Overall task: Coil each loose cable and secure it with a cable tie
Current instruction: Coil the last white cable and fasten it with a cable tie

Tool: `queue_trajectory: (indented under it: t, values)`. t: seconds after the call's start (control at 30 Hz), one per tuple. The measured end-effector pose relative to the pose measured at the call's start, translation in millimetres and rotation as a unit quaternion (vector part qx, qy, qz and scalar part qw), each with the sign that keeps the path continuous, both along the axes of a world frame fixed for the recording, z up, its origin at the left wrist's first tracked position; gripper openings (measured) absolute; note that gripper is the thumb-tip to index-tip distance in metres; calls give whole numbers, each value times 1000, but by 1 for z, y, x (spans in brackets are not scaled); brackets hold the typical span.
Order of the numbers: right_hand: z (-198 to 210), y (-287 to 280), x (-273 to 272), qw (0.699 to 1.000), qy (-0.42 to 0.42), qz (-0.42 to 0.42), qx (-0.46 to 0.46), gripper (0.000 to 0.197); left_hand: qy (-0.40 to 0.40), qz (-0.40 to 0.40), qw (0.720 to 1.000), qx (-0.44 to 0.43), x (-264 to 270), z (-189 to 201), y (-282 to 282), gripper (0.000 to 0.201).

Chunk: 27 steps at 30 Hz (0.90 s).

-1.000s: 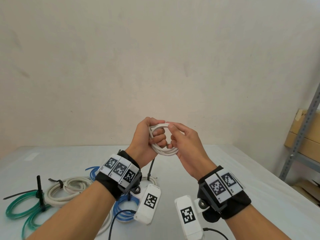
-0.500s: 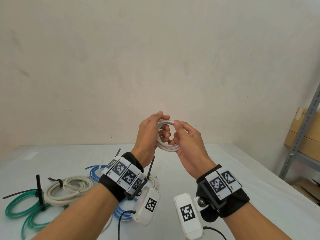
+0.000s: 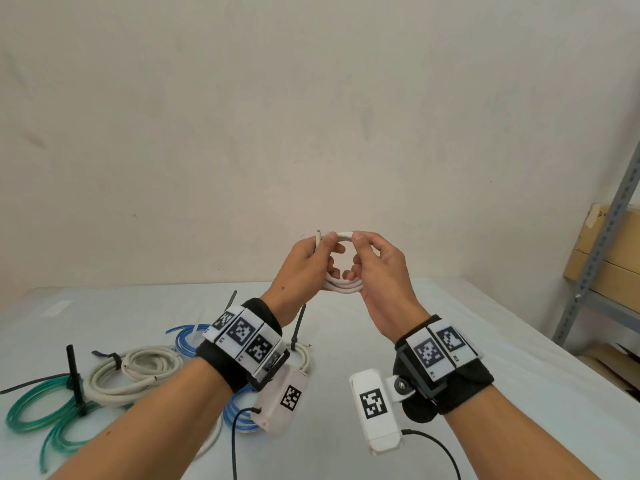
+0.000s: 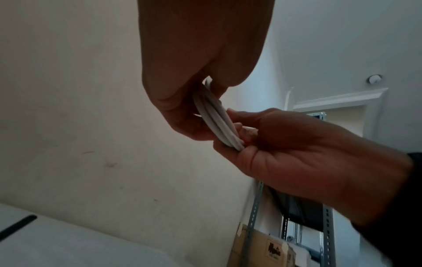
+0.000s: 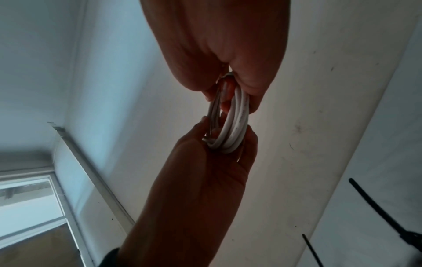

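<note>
Here we held the white cable [image 3: 343, 285] coiled, above the table [image 3: 450, 341].
Our left hand [image 3: 300, 268] and right hand [image 3: 379, 271] both gripped the coil, fingers curled around its loops.

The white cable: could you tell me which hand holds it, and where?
Both: left hand grips the white cable coil's left side, right hand pinches its right.

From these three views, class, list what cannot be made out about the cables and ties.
- White cable coil: head view, left hand and right hand cover its sides; turn count unclear.
- Blue cable coil: head view, left forearm hides most.
- Green cable coil: head view, frame edge cuts it.
- Black cable tie: right wrist view, edge cuts it.
</note>
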State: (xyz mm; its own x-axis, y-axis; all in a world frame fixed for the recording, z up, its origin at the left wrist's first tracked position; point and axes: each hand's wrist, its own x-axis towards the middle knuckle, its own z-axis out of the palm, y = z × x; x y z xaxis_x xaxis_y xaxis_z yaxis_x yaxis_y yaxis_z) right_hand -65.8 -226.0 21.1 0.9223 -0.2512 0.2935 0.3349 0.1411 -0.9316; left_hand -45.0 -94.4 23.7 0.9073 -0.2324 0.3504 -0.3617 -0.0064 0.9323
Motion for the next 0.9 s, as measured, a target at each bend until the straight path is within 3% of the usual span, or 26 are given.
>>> queue_trajectory:
  t: [0.17, 0.3, 0.57, 0.7, 0.77, 0.83, 0.9]
  values:
    - [-6, -6, 1, 1000, -6, -4, 3, 20, 146, -73, 980, -116, -2, 3, -5, 60]
    - [-12, -9, 0, 1000, -6, 13, 12, 19, 182, -83, 964, -176, -1, -3, -14, 49]
    - [-30, -32, 5, 991, 83, 104, -13, 36, 134, 27, 987, -83, 4, -23, -30, 39]
    - [-42, -70, 20, 973, 193, 10, -128, 45, 177, 37, 980, -81, 14, -33, -32, 36]
    - [-54, -98, 32, 924, 250, -58, -284, 38, 197, 29, 977, -76, 18, -38, -34, 35]
    - [-67, -122, 38, 826, 322, -81, -455, 25, 212, 23, 975, -69, 22, -44, -37, 34]
    - [-77, -139, 37, 736, 372, -96, -558, 11, 225, 19, 972, -59, 24, -49, -43, 33]
